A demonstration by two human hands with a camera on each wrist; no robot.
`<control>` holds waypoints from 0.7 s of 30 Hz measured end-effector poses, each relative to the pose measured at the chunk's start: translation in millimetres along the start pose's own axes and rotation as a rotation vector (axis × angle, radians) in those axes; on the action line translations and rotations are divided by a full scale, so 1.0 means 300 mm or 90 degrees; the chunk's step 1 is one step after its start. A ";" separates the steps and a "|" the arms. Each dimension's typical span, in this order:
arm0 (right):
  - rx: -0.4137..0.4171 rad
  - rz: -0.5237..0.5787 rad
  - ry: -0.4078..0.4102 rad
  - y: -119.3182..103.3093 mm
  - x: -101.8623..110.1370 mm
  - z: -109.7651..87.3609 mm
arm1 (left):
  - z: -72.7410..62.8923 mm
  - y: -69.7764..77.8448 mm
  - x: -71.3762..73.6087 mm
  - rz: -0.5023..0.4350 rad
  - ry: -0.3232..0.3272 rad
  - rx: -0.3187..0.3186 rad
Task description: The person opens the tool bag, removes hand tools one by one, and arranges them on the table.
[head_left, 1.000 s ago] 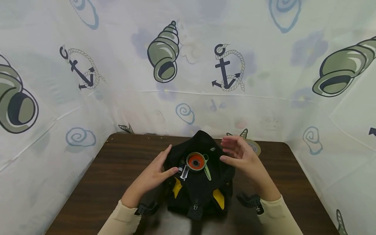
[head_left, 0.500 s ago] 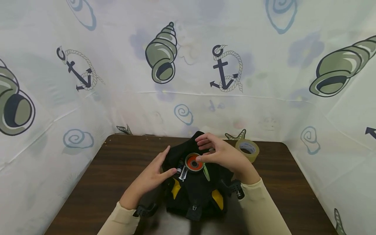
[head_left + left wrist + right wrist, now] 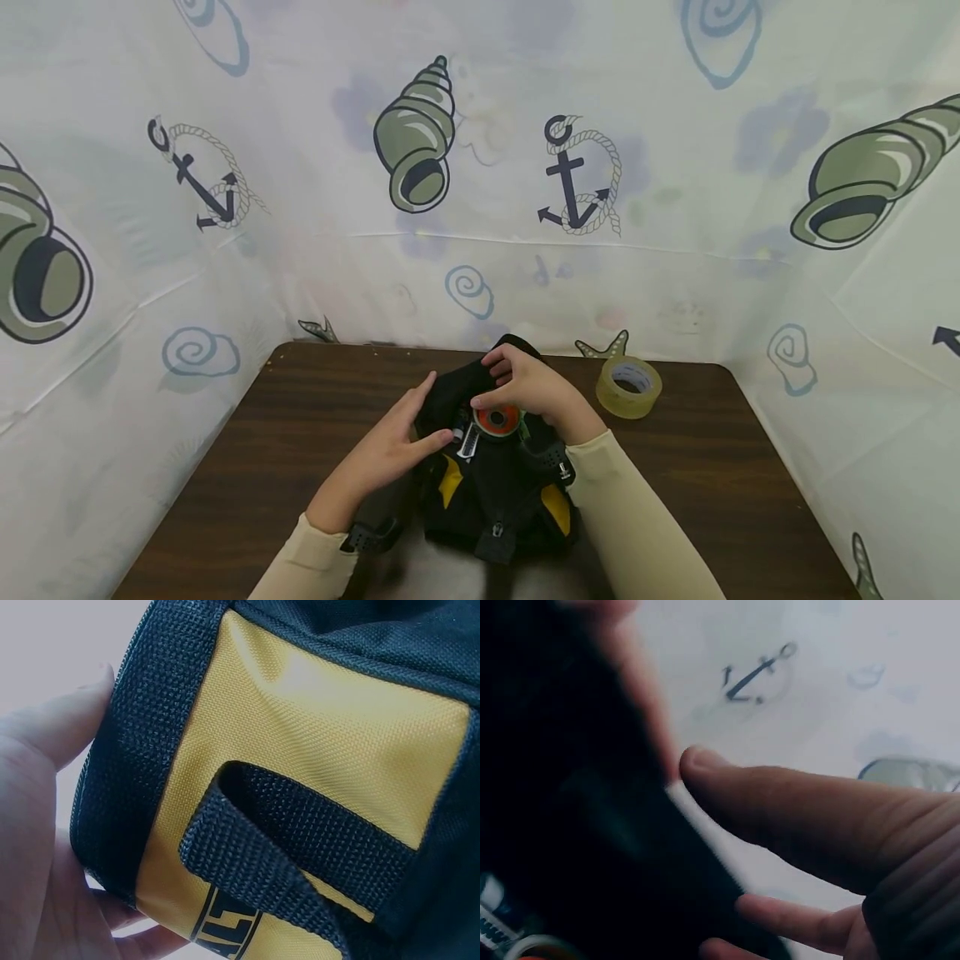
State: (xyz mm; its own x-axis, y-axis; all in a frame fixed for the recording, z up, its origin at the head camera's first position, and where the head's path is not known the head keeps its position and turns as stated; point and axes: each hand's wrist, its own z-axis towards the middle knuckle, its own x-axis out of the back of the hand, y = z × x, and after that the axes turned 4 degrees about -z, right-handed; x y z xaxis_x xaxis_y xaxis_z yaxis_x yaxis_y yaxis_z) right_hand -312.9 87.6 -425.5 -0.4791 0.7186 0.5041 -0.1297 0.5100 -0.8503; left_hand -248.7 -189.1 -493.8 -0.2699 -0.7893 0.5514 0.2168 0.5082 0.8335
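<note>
A black bag (image 3: 517, 508) with yellow patches stands upright in the middle of the table. At its top lie a round reel-like thing with an orange centre (image 3: 486, 420), a small white-and-grey tool (image 3: 468, 442) and a dark little cylinder (image 3: 458, 427). My left hand (image 3: 386, 458) rests along the bag's left side, fingers and thumb spread and fairly straight. A yellow panel (image 3: 330, 697) and a black webbing strap (image 3: 232, 840) show beside it. My right hand (image 3: 540, 392) reaches over the black flap (image 3: 607, 817), fingers loosely bent, thumb (image 3: 780, 806) apart from them.
A roll of clear yellowish tape (image 3: 628, 402) stands at the back right of the dark wood table (image 3: 697, 467). White cloth (image 3: 315, 275) with printed shells and anchors hangs around the back and sides.
My right hand has moved left from the bag's right side to above its top, uncovering the clear tape roll. The flap's peak has sunk slightly. My left hand has stayed put.
</note>
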 end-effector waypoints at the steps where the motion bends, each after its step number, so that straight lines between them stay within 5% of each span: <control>1: -0.004 -0.001 0.007 0.015 -0.008 0.008 | 0.000 0.000 -0.001 0.003 -0.001 0.000; 13: -0.006 0.016 0.021 0.177 -0.076 0.059 | -0.013 -0.002 0.005 0.017 -0.028 0.007; 21: 0.011 0.027 0.019 0.204 -0.080 0.073 | -0.005 -0.005 0.011 0.023 -0.035 -0.022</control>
State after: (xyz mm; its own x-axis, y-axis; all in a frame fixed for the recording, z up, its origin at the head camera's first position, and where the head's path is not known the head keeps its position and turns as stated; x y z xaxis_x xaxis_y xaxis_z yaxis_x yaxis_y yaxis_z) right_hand -328.2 91.2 -492.9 -0.4583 0.7536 0.4712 -0.1252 0.4702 -0.8737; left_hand -248.6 -192.9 -493.5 -0.3124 -0.7501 0.5829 0.2599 0.5227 0.8119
